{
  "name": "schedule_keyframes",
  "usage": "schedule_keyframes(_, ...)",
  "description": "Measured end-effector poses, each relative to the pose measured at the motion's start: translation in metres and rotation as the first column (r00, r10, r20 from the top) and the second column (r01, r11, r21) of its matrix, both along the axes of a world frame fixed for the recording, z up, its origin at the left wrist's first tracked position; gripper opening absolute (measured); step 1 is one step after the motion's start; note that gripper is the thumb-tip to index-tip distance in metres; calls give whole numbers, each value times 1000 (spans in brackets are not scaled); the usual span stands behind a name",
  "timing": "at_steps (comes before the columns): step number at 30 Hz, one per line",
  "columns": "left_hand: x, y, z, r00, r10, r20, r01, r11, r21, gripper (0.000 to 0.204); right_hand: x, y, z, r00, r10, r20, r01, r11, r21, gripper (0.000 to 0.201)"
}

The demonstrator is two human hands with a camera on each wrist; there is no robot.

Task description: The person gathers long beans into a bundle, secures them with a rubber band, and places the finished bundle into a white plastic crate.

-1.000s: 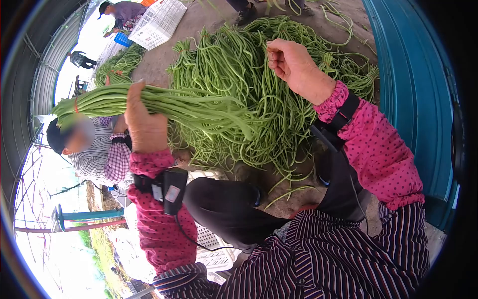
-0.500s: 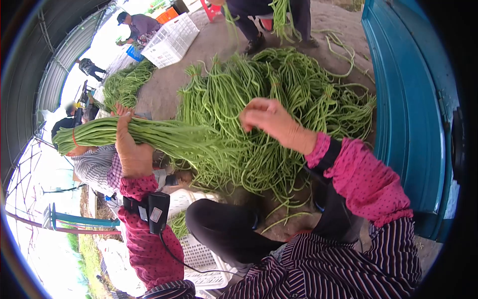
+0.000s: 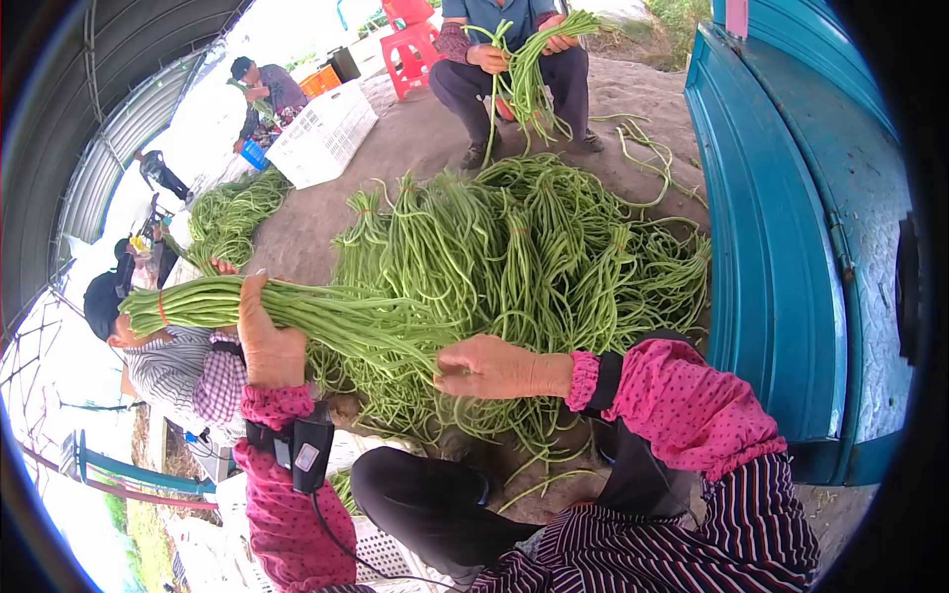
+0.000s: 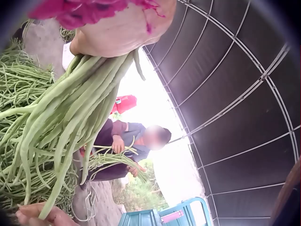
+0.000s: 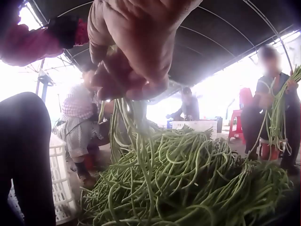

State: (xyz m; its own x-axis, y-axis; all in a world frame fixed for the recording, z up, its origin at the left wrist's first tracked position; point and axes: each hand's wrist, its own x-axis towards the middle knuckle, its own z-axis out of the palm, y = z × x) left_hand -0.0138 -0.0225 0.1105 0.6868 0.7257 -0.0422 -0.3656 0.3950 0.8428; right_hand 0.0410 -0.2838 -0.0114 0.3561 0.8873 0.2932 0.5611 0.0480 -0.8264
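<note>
My left hand (image 3: 272,341) grips a thick bundle of long green beans (image 3: 208,301) held out level, a red band (image 3: 162,306) around it near the left end. The loose ends spread rightward; in the left wrist view the beans (image 4: 70,113) hang from under the hand. At those ends is my right hand (image 3: 494,368), its thumb and fingers curled together. Seen from the left wrist, the right hand's fingertips (image 4: 44,215) pinch the tip of one bean. The right wrist view shows the curled fingers (image 5: 127,75) in front of the hanging bean ends.
Beneath lies a large heap of long beans (image 3: 554,257), some tied in bunches. Opposite, a seated person (image 3: 514,59) holds more beans. A blue metal panel (image 3: 771,257) stands at right, a white crate (image 3: 321,138) farther back. Another person (image 3: 178,366) sits close on the left.
My right hand has come down and left from above the heap to the bundle's loose ends. The left hand keeps its hold on the bundle. The head view has tilted up, showing the person opposite.
</note>
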Motion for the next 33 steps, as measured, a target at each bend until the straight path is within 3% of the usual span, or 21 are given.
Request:
schedule_keyframes(2,-2,-2,7,998,40,39,-43,996,74,10,3,0,-4,1000,9,-11,-9,999,35,27)
schedule_keyframes(6,-16,4,25,999,41,-8,-41,999,7,26,4,-2,1,1000,-25,8,24,997,71,27)
schedule_keyframes(9,-27,49,23,999,-21,33,19,998,60,11,6,0,-1,985,-96,144,106,993,-61,27)
schedule_keyframes(11,-36,63,27,997,0,71,2,1000,-21,10,6,0,-6,981,-94,168,118,984,-136,26)
schedule_keyframes(15,-63,70,51,993,18,121,-29,996,86,8,13,-1,-16,992,-19,128,54,959,-279,26)
schedule_keyframes(17,-82,86,60,994,-23,109,13,996,86,10,12,-1,-21,972,-46,232,124,934,-336,22)
schedule_keyframes(19,-104,103,65,989,-52,136,30,986,164,9,11,0,-29,939,-47,341,140,957,-254,21)
schedule_keyframes(22,-140,119,75,983,-50,178,12,979,204,10,7,1,-29,966,-43,255,111,959,-262,16)
schedule_keyframes(23,-154,131,79,987,19,161,-48,983,175,13,6,3,-29,971,-36,236,104,953,-284,16)
schedule_keyframes(25,-183,126,88,992,19,128,-53,963,265,16,4,4,-31,969,-19,248,86,962,-259,14)
schedule_keyframes(26,-191,120,94,969,196,149,-223,954,200,18,4,5,-34,967,-5,254,77,959,-272,14)
schedule_keyframes(29,-241,134,107,942,307,135,-334,895,294,21,3,5,-41,956,28,293,63,954,-294,15)
schedule_keyframes(31,-292,155,123,993,-58,104,23,949,315,23,2,5,-43,985,-3,172,68,926,-372,15)
schedule_keyframes(32,-315,158,129,988,-132,79,102,946,306,24,0,6,-43,995,-29,91,63,910,-409,15)
schedule_keyframes(33,-352,196,141,985,-162,50,140,942,305,25,-2,7,-44,998,-58,17,60,891,-450,14)
